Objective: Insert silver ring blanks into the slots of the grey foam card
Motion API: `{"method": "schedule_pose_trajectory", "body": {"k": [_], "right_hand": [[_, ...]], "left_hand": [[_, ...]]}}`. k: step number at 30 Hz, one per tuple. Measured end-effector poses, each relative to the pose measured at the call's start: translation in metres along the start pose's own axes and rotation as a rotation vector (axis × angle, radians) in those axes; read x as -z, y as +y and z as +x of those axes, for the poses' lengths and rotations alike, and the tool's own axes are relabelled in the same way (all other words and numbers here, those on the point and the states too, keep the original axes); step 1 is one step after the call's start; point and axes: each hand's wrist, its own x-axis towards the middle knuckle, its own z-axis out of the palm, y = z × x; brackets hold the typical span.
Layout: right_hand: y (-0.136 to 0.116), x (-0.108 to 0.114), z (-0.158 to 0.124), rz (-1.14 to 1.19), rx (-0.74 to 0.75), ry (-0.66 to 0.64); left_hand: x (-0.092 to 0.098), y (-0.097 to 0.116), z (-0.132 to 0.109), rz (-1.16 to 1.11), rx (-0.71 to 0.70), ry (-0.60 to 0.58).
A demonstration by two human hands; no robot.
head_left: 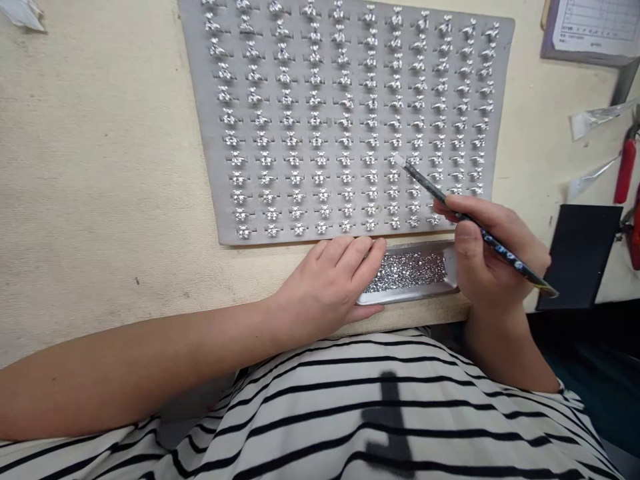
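Note:
A grey foam board (213,153) carries many small silver rings (299,229), stuck upright in rows, each with sparkling stones on top. My right hand (495,257) pinches a dark patterned pencil (430,185) between thumb and fingers. Its whitish tip points left and overlaps a ring in the board's right half; whether it touches cannot be seen. Just below the board lies a shallow metal tray (410,297) with tiny glittering stones (413,270) in it. My left hand (325,283) grips the tray's left end, fingers along the far side and thumb along the near side.
At the far right are a black flat pad (580,250), red-handled pliers (625,163) and small clear plastic bags (595,121). A printed paper pad (593,30) lies at top right. Another scrap of plastic (23,13) sits at top left. The table's front edge meets my striped shirt (320,413).

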Motion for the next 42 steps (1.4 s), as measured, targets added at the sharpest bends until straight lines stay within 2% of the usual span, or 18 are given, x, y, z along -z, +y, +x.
{"method": "schedule_pose_trajectory", "body": {"k": [7, 20, 42], "right_hand": [[0.0007, -0.002, -0.0006, 0.022, -0.024, -0.002], [0.0014, -0.0047, -0.0021, 0.034, -0.011, 0.088], [0.0008, -0.0031, -0.002, 0.019, -0.014, 0.064]], "left_hand": [[0.0004, 0.0005, 0.0003, 0.007, -0.003, 0.003], [-0.0006, 0.0003, 0.0008, 0.015, -0.011, 0.026], [-0.0009, 0.0003, 0.0004, 0.008, -0.009, 0.023]]}}
